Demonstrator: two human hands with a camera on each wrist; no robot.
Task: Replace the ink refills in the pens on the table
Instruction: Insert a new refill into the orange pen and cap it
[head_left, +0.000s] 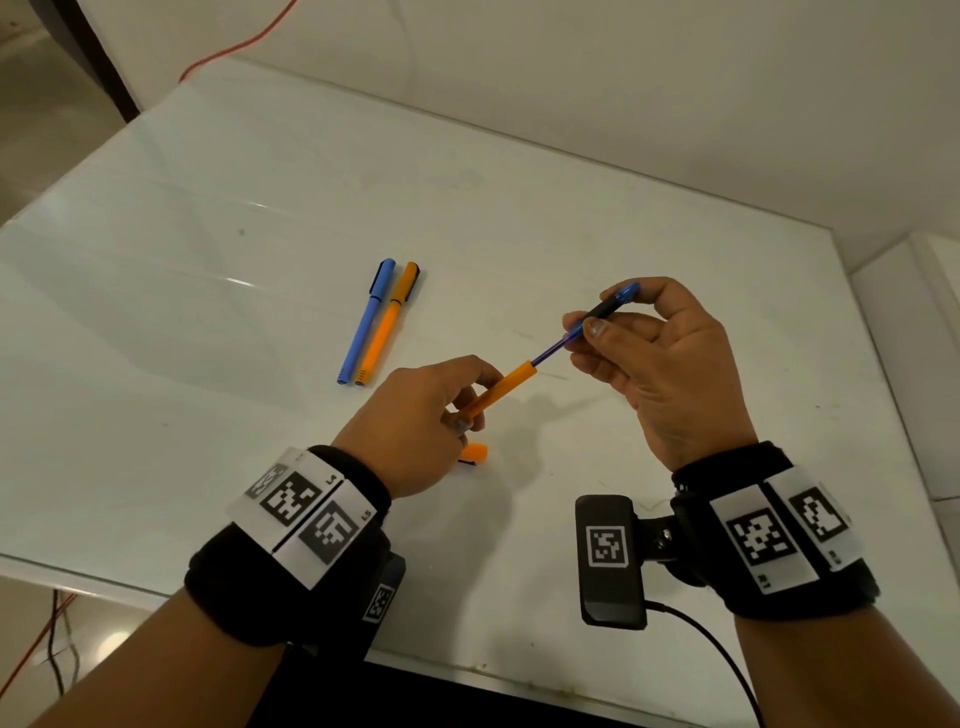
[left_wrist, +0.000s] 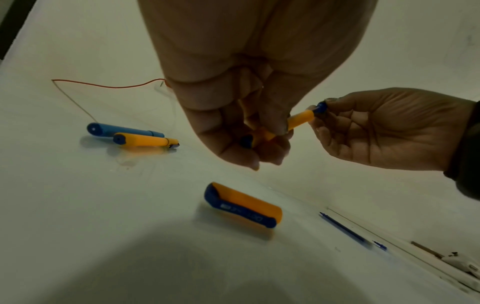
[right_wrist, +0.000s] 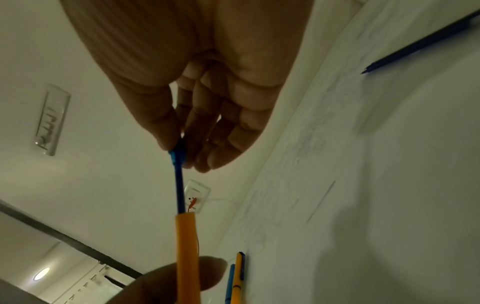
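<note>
Left hand curled round orange pen barrel, gripped above white table, open end pointing up toward right hand. Right hand pinching blue tip section of ink refill between thumb and fingertips, other fingers loosely curled. Refill partly inside barrel, thin blue shaft showing between barrel mouth and right-hand fingers; barrel and refill in one line, tilted. Orange cap with dark blue clip lying on table just under left hand, apart from barrel. Beyond left hand, blue pen and orange pen, both capped, lying side by side and touching. Loose blue refill flat on table to right of cap, near table edge, second short blue piece just past its end. Red wire trailing off far table corner. Wall switch plate visible in right wrist view.
</note>
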